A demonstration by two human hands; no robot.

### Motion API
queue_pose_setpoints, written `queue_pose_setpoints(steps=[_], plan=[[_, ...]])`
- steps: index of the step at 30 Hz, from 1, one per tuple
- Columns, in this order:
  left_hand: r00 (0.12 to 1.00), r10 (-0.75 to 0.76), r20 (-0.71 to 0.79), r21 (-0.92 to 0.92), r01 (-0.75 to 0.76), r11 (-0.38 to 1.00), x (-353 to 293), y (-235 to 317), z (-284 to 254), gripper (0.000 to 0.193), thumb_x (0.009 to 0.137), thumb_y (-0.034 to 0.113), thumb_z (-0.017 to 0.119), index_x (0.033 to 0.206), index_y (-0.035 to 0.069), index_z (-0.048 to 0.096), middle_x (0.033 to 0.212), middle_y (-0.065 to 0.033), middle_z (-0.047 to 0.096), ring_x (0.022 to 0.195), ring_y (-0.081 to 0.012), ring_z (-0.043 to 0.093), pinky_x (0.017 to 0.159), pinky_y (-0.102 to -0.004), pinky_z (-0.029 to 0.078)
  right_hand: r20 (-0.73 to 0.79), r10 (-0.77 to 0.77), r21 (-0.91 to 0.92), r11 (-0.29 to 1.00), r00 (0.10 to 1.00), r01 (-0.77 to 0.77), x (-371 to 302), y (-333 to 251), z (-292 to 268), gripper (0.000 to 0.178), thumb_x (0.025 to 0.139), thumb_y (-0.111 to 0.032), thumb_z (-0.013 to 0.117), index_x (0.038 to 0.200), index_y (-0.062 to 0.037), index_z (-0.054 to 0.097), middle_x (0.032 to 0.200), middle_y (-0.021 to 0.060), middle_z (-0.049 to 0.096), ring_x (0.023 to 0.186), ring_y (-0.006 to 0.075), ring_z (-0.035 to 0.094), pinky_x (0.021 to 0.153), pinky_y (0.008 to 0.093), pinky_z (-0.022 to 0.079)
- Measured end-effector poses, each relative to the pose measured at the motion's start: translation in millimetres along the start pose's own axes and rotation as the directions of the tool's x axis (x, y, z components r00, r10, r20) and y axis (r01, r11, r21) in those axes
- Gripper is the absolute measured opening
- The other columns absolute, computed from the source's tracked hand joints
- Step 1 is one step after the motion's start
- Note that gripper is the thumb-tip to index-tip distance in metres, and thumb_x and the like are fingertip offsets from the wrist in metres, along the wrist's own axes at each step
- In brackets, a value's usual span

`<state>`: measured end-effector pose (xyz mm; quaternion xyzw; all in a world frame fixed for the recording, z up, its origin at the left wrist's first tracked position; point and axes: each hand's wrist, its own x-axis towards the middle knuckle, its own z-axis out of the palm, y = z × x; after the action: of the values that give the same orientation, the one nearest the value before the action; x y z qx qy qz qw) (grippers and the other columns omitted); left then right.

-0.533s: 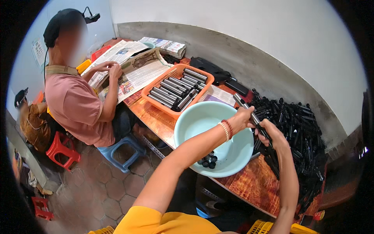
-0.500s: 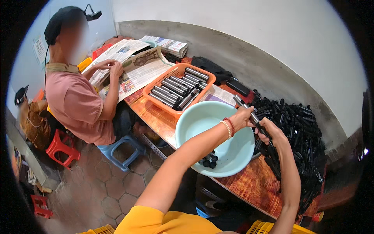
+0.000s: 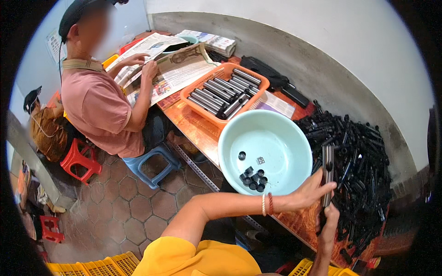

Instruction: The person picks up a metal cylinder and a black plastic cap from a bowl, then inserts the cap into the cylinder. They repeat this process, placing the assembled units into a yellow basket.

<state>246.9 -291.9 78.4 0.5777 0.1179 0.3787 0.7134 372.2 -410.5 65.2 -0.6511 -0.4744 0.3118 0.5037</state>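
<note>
A silvery metal tube [image 3: 328, 158] with a dark slot stands nearly upright at the right edge of the basin, in front of the black heap. Around its lower half, my left hand [image 3: 307, 192] is closed, the thumb across the front and the other fingers partly hidden. My right hand [image 3: 329, 221] grips the bottom end from below. Beside my left hand is a pale blue basin [image 3: 264, 124] holding several small black caps [image 3: 252, 182] and a small square patterned piece [image 3: 261, 160]. Past the tube lies a big heap of black parts [image 3: 361, 170].
An orange basket [image 3: 202, 110] of similar tubes stands beyond the basin. At the left, a co-worker in a pink shirt [image 3: 99, 106] handles newspaper [image 3: 184, 73]. A black bag [image 3: 262, 71] lies by the wall. Blue [image 3: 152, 165] and red stools [image 3: 82, 161] stand on the tiled floor.
Both hands and the tube have moved right and toward me, away from over the basin. From slanting, the tube has turned nearly upright. More caps in the basin show. The view has shifted.
</note>
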Motion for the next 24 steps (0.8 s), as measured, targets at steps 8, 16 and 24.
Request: queue_pose_setpoints(steps=[8, 16, 24], plan=[[0.956, -0.153, 0.251, 0.261, 0.085, 0.962, -49, -68, 12, 0.029, 0.095, 0.024, 0.049, 0.113, 0.002, 0.044, 0.094, -0.0096, 0.061, 0.091, -0.0156, 0.060, 0.080, -0.0301, 0.050, -0.015, 0.369, 0.157, 0.919, 0.929, -0.362, -77, 30, 7, 0.024, 0.086, -0.019, 0.046, 0.092, -0.0011, 0.060, 0.058, -0.0039, 0.043, 0.049, 0.0061, 0.039, 0.045, 0.0238, 0.030], [0.834, -0.440, 0.333, -0.337, 0.541, 0.771, -65, -84, 15, 0.023, 0.096, 0.024, 0.049, 0.109, 0.006, 0.042, 0.114, -0.0216, 0.058, 0.101, -0.0246, 0.061, 0.084, -0.0362, 0.053, -0.007, 0.252, 0.056, 0.966, 0.968, -0.251, -110, 59, 9, 0.039, 0.090, -0.028, 0.054, 0.118, -0.0007, 0.047, 0.083, 0.0156, 0.060, 0.068, 0.0169, 0.059, 0.060, 0.0315, 0.045], [0.840, -0.357, 0.409, -0.588, 0.542, 0.600, -67, -99, 27, 0.032, 0.091, 0.019, 0.055, 0.118, 0.004, 0.046, 0.103, -0.0135, 0.058, 0.114, -0.0357, 0.053, 0.098, -0.0475, 0.043, 0.108, 0.482, 0.502, 0.729, 0.870, -0.466, -151, 76, -7, 0.033, 0.085, -0.022, 0.065, 0.106, 0.0032, 0.059, 0.069, 0.0126, 0.062, 0.054, 0.0132, 0.057, 0.048, 0.0280, 0.046]])
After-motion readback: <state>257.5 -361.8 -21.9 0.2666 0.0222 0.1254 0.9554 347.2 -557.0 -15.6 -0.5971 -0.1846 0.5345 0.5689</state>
